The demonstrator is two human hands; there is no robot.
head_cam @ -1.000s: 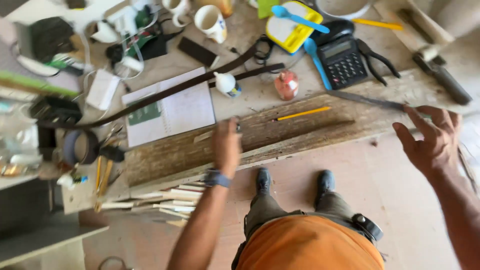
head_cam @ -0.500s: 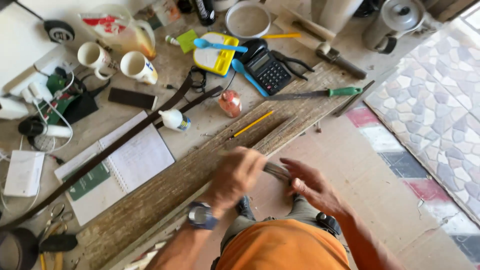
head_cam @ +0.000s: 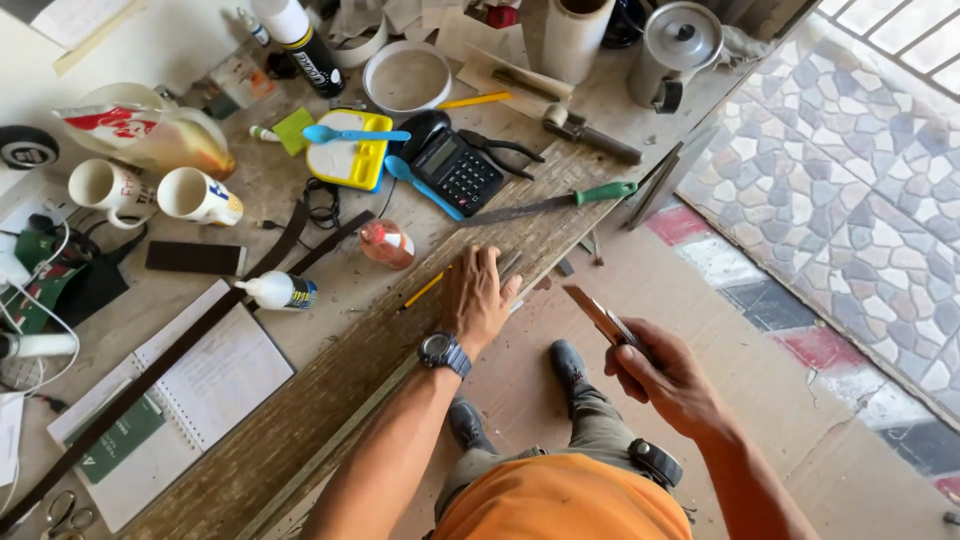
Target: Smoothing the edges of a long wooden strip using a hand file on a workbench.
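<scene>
Left hand [head_cam: 478, 298] on plank [head_cam: 300, 410], right hand [head_cam: 668, 378] gripping blade [head_cam: 592, 311]

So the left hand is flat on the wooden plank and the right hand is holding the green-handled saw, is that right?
Not quite. In the head view the left hand does rest on the wooden plank, but the right hand holds a utility knife. The green-handled saw lies untouched on the bench.

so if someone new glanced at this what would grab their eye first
Probably the left hand pressed flat on the long weathered plank along the bench's front edge, and the right hand gripping a utility knife over the floor. Behind them, the yellow tray among the bench clutter stands out.
</scene>
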